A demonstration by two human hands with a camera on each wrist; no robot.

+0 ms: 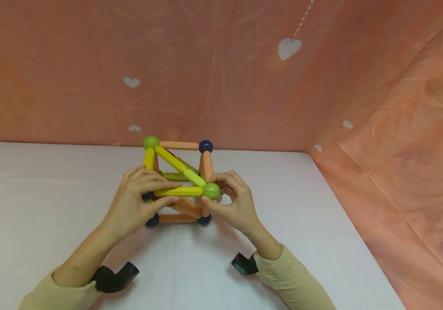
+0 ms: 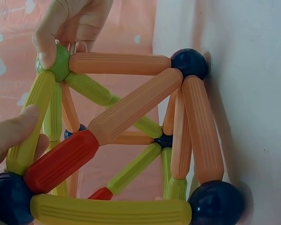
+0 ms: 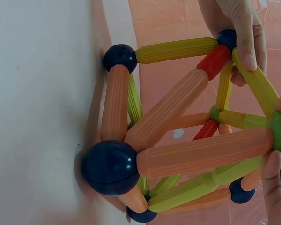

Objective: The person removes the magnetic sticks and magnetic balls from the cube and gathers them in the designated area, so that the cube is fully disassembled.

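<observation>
A cube-like frame of magnetic rods and balls stands on the white table (image 1: 295,241). My left hand (image 1: 130,202) pinches the yellow rod (image 1: 180,191) along the upper front edge, thumb below and fingers above. At that rod's right end, my right hand (image 1: 238,206) grips a green ball (image 1: 211,191) between thumb and fingers. In the right wrist view, an orange rod (image 3: 206,152) joins the green ball to a dark blue ball (image 3: 111,167) on the table. A red rod piece (image 2: 63,161) and an orange rod (image 2: 138,105) form a diagonal in the left wrist view.
Another green ball (image 1: 151,142) and a dark blue ball (image 1: 206,146) top the back corners. A peach cloth (image 1: 221,73) with white hearts hangs behind the table and on the right. Black wrist devices (image 1: 115,277) sit at both sleeves.
</observation>
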